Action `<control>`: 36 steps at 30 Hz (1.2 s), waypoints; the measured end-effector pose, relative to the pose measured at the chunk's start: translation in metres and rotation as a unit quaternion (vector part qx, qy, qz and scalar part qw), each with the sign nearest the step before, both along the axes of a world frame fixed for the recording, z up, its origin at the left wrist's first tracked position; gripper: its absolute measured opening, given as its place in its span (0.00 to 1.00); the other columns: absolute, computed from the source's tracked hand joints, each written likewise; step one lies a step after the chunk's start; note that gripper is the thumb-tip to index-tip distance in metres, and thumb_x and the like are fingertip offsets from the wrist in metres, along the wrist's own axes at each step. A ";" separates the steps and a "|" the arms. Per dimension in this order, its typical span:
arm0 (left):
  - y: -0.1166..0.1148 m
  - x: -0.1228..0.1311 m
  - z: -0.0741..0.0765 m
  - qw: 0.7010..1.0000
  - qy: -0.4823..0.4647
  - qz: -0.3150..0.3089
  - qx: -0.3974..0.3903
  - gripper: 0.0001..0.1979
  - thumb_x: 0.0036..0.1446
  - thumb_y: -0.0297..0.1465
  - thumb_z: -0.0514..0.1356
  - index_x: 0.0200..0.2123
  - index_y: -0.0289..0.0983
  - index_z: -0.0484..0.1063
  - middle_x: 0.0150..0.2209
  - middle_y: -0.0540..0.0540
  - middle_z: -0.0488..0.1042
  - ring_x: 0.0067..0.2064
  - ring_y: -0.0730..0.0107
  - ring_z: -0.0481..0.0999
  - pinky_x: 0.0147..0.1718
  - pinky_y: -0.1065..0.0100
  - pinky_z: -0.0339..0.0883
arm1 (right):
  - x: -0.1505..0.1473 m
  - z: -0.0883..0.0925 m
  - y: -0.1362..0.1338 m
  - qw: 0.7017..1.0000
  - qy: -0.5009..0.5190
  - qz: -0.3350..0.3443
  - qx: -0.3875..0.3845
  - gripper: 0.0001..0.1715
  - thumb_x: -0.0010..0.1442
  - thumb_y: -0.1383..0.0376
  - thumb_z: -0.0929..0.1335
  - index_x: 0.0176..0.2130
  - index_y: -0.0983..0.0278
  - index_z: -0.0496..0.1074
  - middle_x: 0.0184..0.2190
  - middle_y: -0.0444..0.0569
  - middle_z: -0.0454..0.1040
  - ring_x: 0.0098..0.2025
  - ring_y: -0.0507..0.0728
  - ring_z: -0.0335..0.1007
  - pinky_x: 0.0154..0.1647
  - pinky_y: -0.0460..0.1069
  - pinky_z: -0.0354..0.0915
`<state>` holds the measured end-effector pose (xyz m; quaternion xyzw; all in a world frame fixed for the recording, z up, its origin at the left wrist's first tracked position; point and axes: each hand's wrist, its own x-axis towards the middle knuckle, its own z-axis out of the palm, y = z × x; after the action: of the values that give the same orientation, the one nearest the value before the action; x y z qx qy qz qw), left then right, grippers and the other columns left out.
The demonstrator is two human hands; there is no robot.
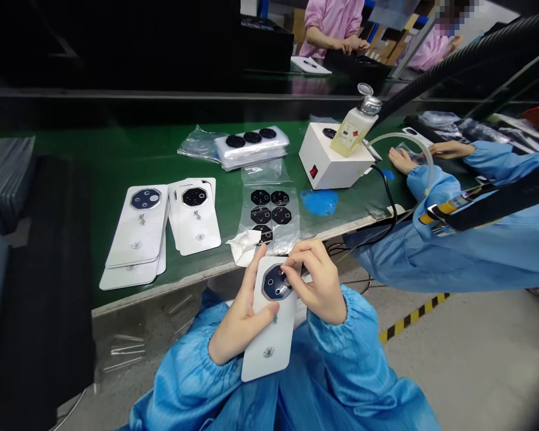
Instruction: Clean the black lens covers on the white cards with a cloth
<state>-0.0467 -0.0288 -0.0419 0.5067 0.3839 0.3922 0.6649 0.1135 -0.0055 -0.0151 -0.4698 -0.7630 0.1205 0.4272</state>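
My left hand [240, 326] grips a white phone back cover [263, 359] by its left edge, thumb flat on its face. The cover is tilted up in front of me, with a dark blue octagonal camera area [273, 287] near its top. At that area's right edge, the thumb and forefinger of my right hand [317, 281] are pinched together. What they hold, if anything, is too small to make out. Just beyond, on the bench edge, lie a crumpled white cloth [244, 246] and a clear plastic sheet [272, 179] bearing several black octagonal stickers [281, 215].
On the green bench [85, 161], stacked white covers [130, 239] lie at left, others [200, 233] beside them. A bagged stack [251, 154] lies behind. A white box [318, 155] supports a tilted dispenser bottle [353, 131]. A co-worker's hands [404, 160] are at right, near a hose [426, 155].
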 end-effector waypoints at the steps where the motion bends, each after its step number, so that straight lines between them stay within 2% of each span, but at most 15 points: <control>1: 0.000 0.000 0.000 1.000 0.002 -0.002 0.001 0.40 0.55 0.30 0.58 0.64 0.53 0.37 0.67 0.51 0.43 0.64 0.49 0.51 0.60 0.51 0.51 | 0.000 0.000 0.000 1.000 -0.011 -0.002 0.004 0.03 0.57 0.71 0.65 0.32 0.64 0.65 0.32 0.48 0.66 0.37 0.54 0.62 0.37 0.51 0.62; 5: -0.001 0.002 0.000 1.000 0.011 0.006 0.008 0.41 0.56 0.30 0.57 0.64 0.54 0.34 0.68 0.53 0.39 0.65 0.52 0.49 0.61 0.55 0.49 | -0.002 -0.001 0.001 0.993 -0.090 -0.028 0.065 0.04 0.57 0.71 0.64 0.31 0.63 0.63 0.31 0.48 0.67 0.35 0.54 0.61 0.37 0.53 0.58; 8: 0.000 0.001 0.002 1.000 0.008 0.016 0.001 0.42 0.57 0.30 0.57 0.63 0.55 0.31 0.68 0.52 0.39 0.62 0.54 0.55 0.57 0.59 0.58 | -0.005 -0.002 0.003 0.983 -0.132 -0.032 0.123 0.05 0.56 0.72 0.65 0.31 0.63 0.62 0.30 0.46 0.68 0.34 0.54 0.62 0.36 0.53 0.57; 10: 0.000 0.000 0.003 1.000 0.006 0.027 0.001 0.41 0.57 0.30 0.57 0.63 0.55 0.33 0.67 0.52 0.41 0.61 0.55 0.58 0.54 0.61 0.61 | -0.007 -0.004 0.003 0.980 -0.139 -0.026 0.140 0.06 0.55 0.73 0.65 0.31 0.63 0.62 0.29 0.46 0.68 0.33 0.54 0.62 0.36 0.52 0.57; 13: -0.001 -0.001 0.003 0.998 0.026 0.041 0.037 0.39 0.57 0.30 0.57 0.63 0.56 0.37 0.67 0.54 0.43 0.63 0.55 0.55 0.59 0.60 0.55 | -0.006 -0.004 0.003 0.988 -0.108 -0.019 0.113 0.05 0.56 0.72 0.64 0.32 0.63 0.63 0.30 0.46 0.67 0.34 0.54 0.62 0.35 0.52 0.59; 17: -0.003 -0.002 -0.003 0.990 0.071 0.032 0.115 0.36 0.58 0.28 0.55 0.63 0.54 0.38 0.67 0.54 0.43 0.66 0.56 0.46 0.63 0.56 0.43 | 0.001 0.001 0.004 0.999 -0.035 0.008 0.023 0.02 0.58 0.70 0.65 0.34 0.64 0.64 0.32 0.48 0.66 0.35 0.53 0.63 0.34 0.50 0.63; 20: -0.003 -0.002 -0.006 0.980 0.095 0.017 0.176 0.37 0.58 0.26 0.54 0.63 0.55 0.37 0.67 0.54 0.44 0.66 0.58 0.46 0.63 0.58 0.42 | 0.005 0.006 0.005 0.999 -0.034 0.036 0.001 0.02 0.58 0.70 0.64 0.32 0.64 0.65 0.31 0.48 0.65 0.33 0.53 0.63 0.34 0.50 0.64; 23: -0.003 -0.002 -0.004 0.974 0.107 0.004 0.200 0.38 0.58 0.25 0.53 0.63 0.58 0.36 0.67 0.57 0.43 0.66 0.61 0.46 0.63 0.60 0.41 | 0.007 0.008 0.006 0.998 -0.044 0.042 0.008 0.03 0.57 0.71 0.64 0.31 0.65 0.65 0.30 0.48 0.65 0.33 0.53 0.63 0.33 0.50 0.64; 31: -0.003 0.000 0.005 0.980 0.107 -0.001 0.165 0.39 0.57 0.25 0.55 0.61 0.64 0.37 0.66 0.65 0.41 0.66 0.66 0.43 0.64 0.64 0.38 | 0.004 0.003 0.008 0.979 -0.128 0.015 0.160 0.05 0.55 0.72 0.65 0.30 0.64 0.62 0.27 0.48 0.67 0.29 0.53 0.61 0.27 0.48 0.61; 36: -0.005 0.000 0.007 0.987 0.085 -0.006 0.134 0.40 0.56 0.26 0.56 0.60 0.65 0.37 0.66 0.64 0.42 0.66 0.62 0.43 0.64 0.60 0.38 | 0.005 0.000 0.009 0.966 -0.149 0.020 0.212 0.04 0.56 0.71 0.64 0.31 0.63 0.62 0.26 0.49 0.68 0.28 0.53 0.60 0.26 0.48 0.60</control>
<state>-0.0465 -0.0334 -0.0353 0.6251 0.3802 0.3914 0.5581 0.1183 0.0034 -0.0150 -0.3662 -0.8352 -0.1065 0.3963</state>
